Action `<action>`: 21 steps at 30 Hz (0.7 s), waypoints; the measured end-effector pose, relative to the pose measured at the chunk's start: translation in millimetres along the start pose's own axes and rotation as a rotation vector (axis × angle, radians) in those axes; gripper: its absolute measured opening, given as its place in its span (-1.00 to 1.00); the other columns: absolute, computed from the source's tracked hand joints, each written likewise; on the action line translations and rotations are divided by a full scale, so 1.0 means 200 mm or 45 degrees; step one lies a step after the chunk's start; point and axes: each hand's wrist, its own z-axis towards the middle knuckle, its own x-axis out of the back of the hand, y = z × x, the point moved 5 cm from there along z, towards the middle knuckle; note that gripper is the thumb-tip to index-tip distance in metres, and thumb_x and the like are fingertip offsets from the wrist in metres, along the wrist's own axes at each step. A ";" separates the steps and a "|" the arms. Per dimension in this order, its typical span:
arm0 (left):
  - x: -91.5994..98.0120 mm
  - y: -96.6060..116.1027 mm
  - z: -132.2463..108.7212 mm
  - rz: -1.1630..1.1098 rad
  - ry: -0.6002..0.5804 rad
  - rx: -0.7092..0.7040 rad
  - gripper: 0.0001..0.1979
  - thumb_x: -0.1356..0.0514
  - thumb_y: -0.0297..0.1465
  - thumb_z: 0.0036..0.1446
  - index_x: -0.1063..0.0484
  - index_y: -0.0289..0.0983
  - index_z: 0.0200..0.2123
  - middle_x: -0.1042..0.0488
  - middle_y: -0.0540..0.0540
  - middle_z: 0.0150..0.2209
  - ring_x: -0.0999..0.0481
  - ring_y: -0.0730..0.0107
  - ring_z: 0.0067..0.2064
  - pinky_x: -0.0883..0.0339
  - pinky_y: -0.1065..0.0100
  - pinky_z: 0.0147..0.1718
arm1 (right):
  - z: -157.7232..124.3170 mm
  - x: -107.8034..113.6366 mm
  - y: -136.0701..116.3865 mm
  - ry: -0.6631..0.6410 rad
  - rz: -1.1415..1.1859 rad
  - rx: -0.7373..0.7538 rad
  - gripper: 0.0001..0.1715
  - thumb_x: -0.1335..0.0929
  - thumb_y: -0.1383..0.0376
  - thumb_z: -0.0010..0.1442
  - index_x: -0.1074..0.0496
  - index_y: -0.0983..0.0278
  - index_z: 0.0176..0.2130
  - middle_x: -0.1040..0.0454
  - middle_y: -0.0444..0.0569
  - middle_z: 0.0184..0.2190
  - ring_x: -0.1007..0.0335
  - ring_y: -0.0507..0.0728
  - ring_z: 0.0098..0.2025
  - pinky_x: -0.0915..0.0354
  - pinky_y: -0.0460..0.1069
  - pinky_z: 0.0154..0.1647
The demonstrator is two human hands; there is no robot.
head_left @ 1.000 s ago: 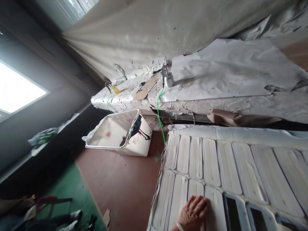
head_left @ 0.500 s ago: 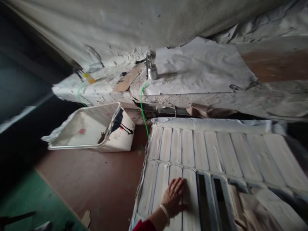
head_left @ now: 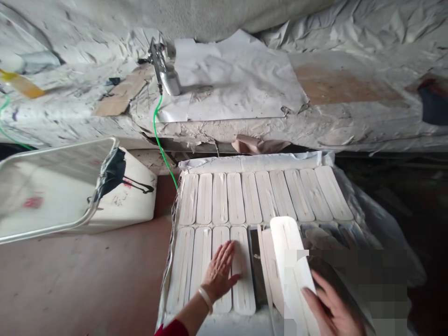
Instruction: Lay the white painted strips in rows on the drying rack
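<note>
Long white strips with rounded corners lie side by side in two rows on a wrapped tray. My left hand rests on the front row, fingers spread and palm down. From the lower right comes my right hand, its thumb and fingers gripping a similar long white strip tilted above the tray. Behind that strip is a beige strip-like piece. A dark slot shows between it and the front-row strips. Blurred blocks cover part of the held strip and the area around it.
A paint-covered bench carries a metal spray gun on a green hose, white paper, cardboard and a yellow bottle. Left of the tray stands a large white tub with a dark cloth over its rim.
The view has swung right, so the tub and bench sit further left. My right hand has come into view with a white strip. My left hand still lies on the front row.
</note>
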 end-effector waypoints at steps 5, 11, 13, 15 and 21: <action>-0.01 0.00 0.01 -0.001 0.012 -0.046 -0.14 -0.20 -0.33 0.18 0.24 -0.35 0.38 0.12 -0.27 0.40 0.16 0.09 0.42 -0.07 -0.08 0.30 | 0.02 -0.32 0.17 -0.060 -0.056 -0.103 -0.40 -0.27 -0.11 0.16 -0.45 0.31 -0.09 -0.60 0.18 -0.22 -0.56 0.29 -0.19 -0.44 0.04 -0.15; 0.01 0.04 0.03 -0.023 0.052 -0.086 -0.22 -0.17 -0.42 0.19 0.16 -0.24 0.38 0.13 -0.21 0.41 0.18 0.07 0.42 -0.01 -0.17 0.31 | 0.05 -0.49 0.32 -0.215 0.039 -0.329 -0.37 -0.26 -0.14 0.12 -0.44 0.33 -0.14 -0.57 0.16 -0.28 -0.48 0.27 -0.22 -0.33 0.03 -0.18; -0.01 0.05 0.04 -0.047 0.043 -0.099 -0.23 -0.14 -0.42 0.22 0.21 -0.31 0.38 0.10 -0.22 0.40 0.17 0.14 0.42 -0.03 -0.10 0.33 | 0.08 -0.55 0.36 -0.287 0.116 -0.362 -0.41 -0.27 -0.13 0.10 -0.43 0.32 -0.21 -0.53 0.07 -0.37 -0.44 0.21 -0.30 -0.30 0.00 -0.24; -0.03 0.06 0.04 -0.056 0.048 -0.116 -0.23 -0.12 -0.40 0.25 0.24 -0.37 0.38 0.08 -0.23 0.40 0.16 0.17 0.42 -0.07 -0.04 0.33 | 0.11 -0.61 0.41 -0.341 0.173 -0.383 -0.46 -0.29 -0.12 0.06 -0.41 0.30 -0.32 -0.45 -0.04 -0.48 -0.36 0.14 -0.40 -0.27 -0.04 -0.35; -0.10 0.09 0.09 0.047 -0.018 -0.108 -0.22 -0.17 -0.34 0.24 0.19 -0.29 0.39 0.08 -0.12 0.40 0.14 0.10 0.41 -0.11 -0.06 0.30 | 0.13 -0.74 0.52 -0.432 0.276 -0.428 -0.55 -0.29 -0.08 0.03 -0.34 0.26 -0.39 -0.35 -0.15 -0.53 -0.26 0.07 -0.45 -0.20 -0.08 -0.42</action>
